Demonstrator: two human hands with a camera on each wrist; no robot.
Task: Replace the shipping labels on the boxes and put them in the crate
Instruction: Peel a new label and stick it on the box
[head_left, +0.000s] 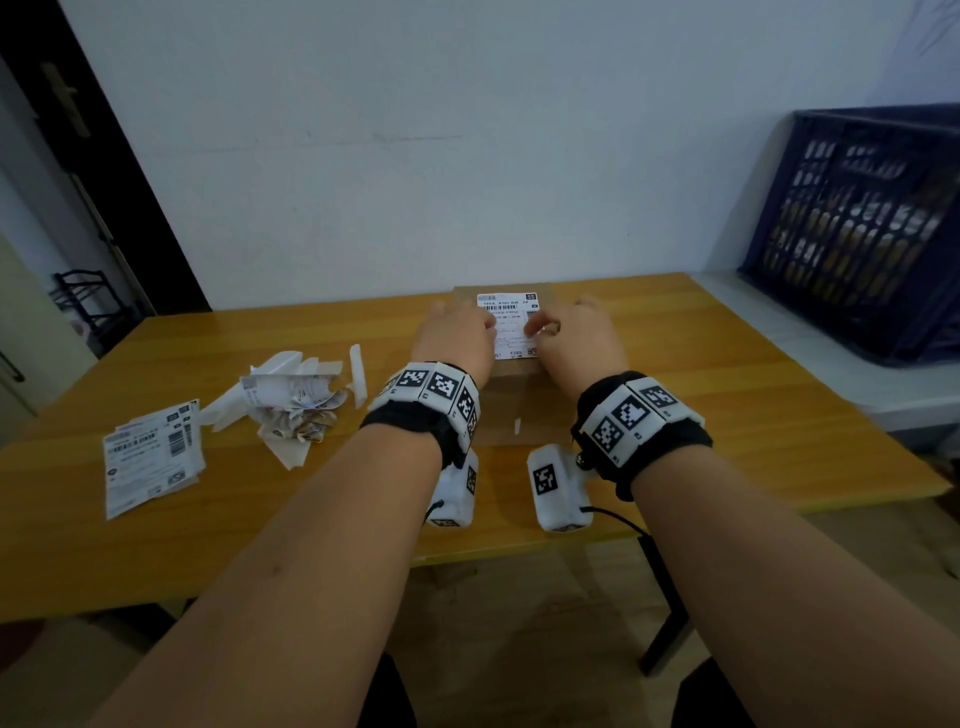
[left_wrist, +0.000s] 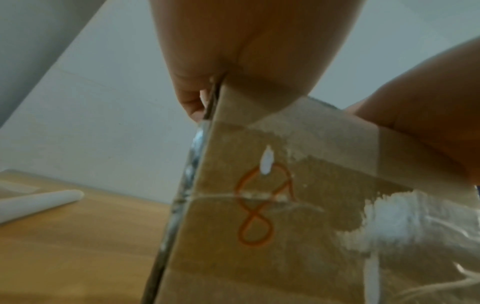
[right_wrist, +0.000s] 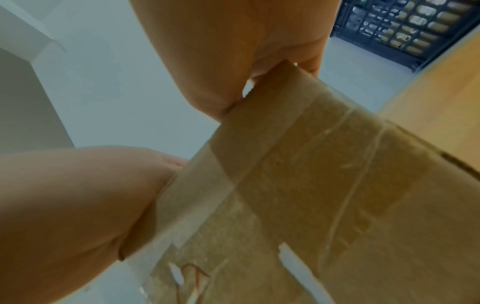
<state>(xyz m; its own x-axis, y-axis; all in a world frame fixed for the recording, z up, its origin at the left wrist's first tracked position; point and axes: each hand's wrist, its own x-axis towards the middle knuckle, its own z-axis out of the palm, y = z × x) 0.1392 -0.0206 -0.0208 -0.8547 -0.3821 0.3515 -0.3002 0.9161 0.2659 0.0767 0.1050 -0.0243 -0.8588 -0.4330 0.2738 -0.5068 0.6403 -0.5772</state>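
The left hand (head_left: 457, 332) and the right hand (head_left: 574, 332) lie on top of the cardboard box (head_left: 511, 410), fingers (head_left: 537, 326) bent onto the white shipping label (head_left: 511, 325) — a true grip cannot be confirmed. The box stands mid-tabletop (head_left: 727, 415) — taped, with an orange "8" on its near face.

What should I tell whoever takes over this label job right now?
Left hand and right hand: both rest on top of the box, fingers on the new label; grip unclear.
Box: on the table, in front of you.
Crate: to the right, boxes showing through its side.
Spare labels and torn scraps: to the left.
Done: label laid on the box.
Left: finish pressing it down, put the box in the crate.
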